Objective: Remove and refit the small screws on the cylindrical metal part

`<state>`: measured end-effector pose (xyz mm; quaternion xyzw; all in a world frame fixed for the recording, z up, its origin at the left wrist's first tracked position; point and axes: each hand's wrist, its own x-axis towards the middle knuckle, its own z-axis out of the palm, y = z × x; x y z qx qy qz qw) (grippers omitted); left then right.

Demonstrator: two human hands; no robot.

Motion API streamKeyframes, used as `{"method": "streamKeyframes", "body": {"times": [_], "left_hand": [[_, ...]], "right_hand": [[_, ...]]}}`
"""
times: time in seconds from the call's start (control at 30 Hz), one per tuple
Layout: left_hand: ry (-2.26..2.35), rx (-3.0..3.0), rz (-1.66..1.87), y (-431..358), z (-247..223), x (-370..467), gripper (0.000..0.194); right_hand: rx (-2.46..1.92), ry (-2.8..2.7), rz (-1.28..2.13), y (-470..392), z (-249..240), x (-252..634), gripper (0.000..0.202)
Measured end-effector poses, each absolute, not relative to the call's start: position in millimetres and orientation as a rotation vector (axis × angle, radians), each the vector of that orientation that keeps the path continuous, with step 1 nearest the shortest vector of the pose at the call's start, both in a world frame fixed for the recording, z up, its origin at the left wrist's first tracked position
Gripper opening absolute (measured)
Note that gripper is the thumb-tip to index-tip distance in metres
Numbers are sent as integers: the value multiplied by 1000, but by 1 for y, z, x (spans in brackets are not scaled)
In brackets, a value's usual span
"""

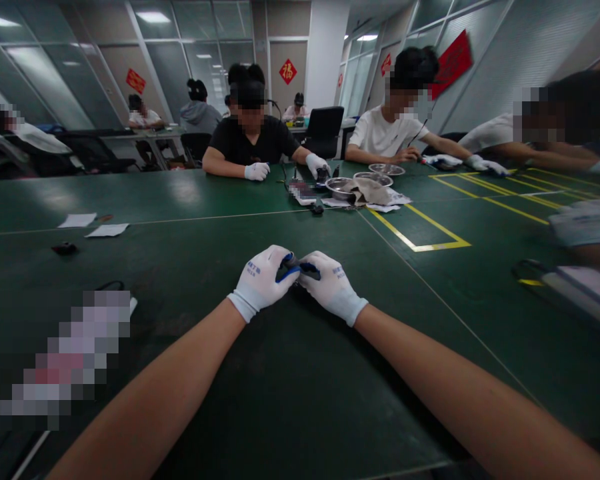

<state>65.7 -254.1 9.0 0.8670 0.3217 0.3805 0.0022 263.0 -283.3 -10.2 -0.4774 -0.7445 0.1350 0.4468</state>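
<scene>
Both hands wear white gloves with blue finger areas and meet over the green table (260, 353), near the middle of the view. My left hand (267, 277) has its fingers curled, thumb toward the right. My right hand (330, 283) curls in from the other side, its fingertips against those of the left. Between the fingertips is a small dark object (295, 263), mostly covered by the gloves; what it is cannot be made out.
Metal bowls (340, 187) with cloth and papers stand ahead, near two seated people. Left lie white paper pieces (107, 231), a small dark item (65, 249) and a blurred-out long object (75, 347). At right are yellow tape lines (443, 247) and another person's gloved hand (587, 222).
</scene>
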Motion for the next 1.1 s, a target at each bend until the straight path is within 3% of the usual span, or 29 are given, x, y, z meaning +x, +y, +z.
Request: {"method": "streamKeyframes", "body": {"times": [1.1], "left_hand": [[930,2882,1214,-254,5,65,27]], "right_hand": [[-1148,-1914,340,-281,-13,262,17]]}}
